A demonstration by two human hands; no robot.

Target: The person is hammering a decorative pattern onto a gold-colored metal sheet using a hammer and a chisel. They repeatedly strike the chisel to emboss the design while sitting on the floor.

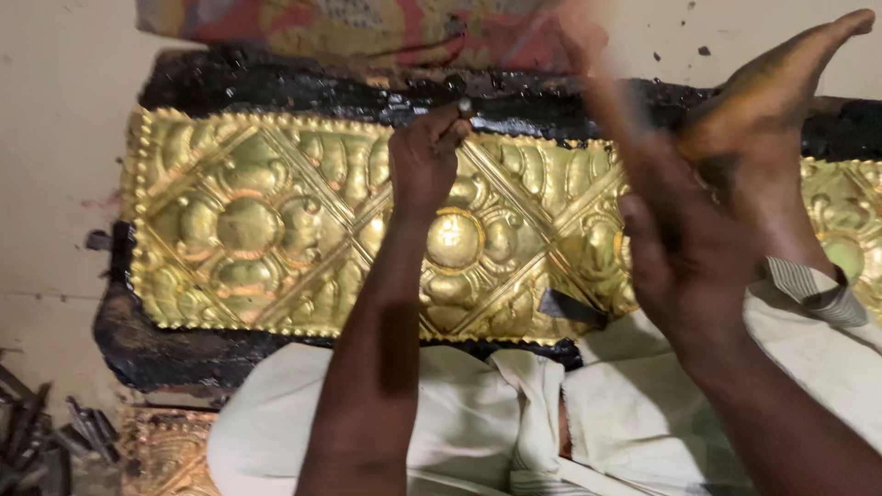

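Across the middle, a long embossed brass sheet [276, 230] with flower and diamond relief, bedded on a black pitch block [184, 354] whose dark edge shows near and far. At the near edge, pale cloth [478, 432] over the lap. To the right, a bare foot [763, 119] resting on the sheet. Left hand [424, 161] closed around a small metal punch [465, 108], tip against the sheet's far border. Right hand [684, 266] raised and blurred; grip impossible to tell. Far left, near corner, loose dark tools [41, 441].
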